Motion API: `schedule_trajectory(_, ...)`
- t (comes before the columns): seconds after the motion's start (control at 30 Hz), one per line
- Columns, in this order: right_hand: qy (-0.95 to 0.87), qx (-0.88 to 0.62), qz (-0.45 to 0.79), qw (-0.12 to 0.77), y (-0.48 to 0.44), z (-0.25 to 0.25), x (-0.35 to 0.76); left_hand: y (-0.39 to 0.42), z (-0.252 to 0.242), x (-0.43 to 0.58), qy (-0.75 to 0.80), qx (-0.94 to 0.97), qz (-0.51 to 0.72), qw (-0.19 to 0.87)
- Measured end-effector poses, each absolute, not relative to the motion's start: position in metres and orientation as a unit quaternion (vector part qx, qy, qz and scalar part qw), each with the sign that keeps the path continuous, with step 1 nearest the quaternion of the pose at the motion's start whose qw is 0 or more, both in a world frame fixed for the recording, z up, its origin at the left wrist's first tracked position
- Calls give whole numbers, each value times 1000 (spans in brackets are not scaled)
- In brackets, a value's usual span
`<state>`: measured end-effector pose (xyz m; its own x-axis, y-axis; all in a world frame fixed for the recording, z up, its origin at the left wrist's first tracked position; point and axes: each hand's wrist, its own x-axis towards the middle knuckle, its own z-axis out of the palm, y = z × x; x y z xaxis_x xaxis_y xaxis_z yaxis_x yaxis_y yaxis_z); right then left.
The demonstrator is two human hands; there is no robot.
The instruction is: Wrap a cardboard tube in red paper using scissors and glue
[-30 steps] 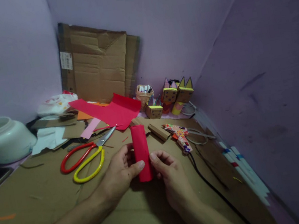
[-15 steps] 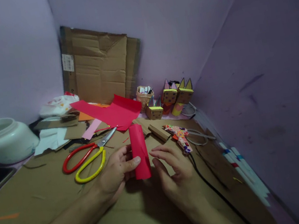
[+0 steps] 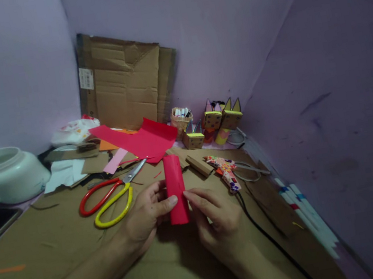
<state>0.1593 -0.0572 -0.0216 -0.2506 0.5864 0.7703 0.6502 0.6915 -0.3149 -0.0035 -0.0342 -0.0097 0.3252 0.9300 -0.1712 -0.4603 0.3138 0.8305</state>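
Observation:
A red paper tube (image 3: 175, 185) is held upright above the cardboard-covered table. My left hand (image 3: 152, 210) grips its left side, thumb across the front and fingers behind. At the tube's right edge, the fingertips of my right hand (image 3: 213, 211) are pinched together and touch the paper; whether they grip it is hard to tell. Scissors (image 3: 110, 196) with one red and one yellow handle lie left of the tube. A patterned glue gun (image 3: 226, 171) with a black cord lies beyond my right hand.
Red paper sheets (image 3: 136, 141) and scraps lie at the back, before leaning cardboard (image 3: 125, 78). Cardboard figures with pointed ears (image 3: 214, 119) stand by a basket of markers (image 3: 181, 117). A white pot (image 3: 7, 173) is at left; white markers (image 3: 306, 214) lie at right.
My right hand's fingers have closed from a spread pose and moved left to touch the tube's right edge. My left hand keeps its hold.

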Motion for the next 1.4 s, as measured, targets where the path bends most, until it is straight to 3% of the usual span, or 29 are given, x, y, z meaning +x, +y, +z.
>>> schedule_trajectory(0.53, -779, -417, 31, 468, -61, -21, 158, -35, -10, -5, 344, 360, 471, 728)
schedule_trajectory(0.63, -744, -422, 116, 505, -61, -20, 156, -35, -10, -5, 344, 367, 467, 727)
schedule_trajectory(0.77, -560, -464, 366, 580, -53, -17, 155, -35, -9, -4, 338, 369, 455, 737)
schedule_trajectory(0.93, -420, -359, 638, 536, -43, -13, 158, -36, -6, -2, 327, 366, 429, 759)
schedule_trajectory(1.4, -397, -364, 671, 510, -45, -10, 159, -39, -8, -1, 307, 438, 377, 756)
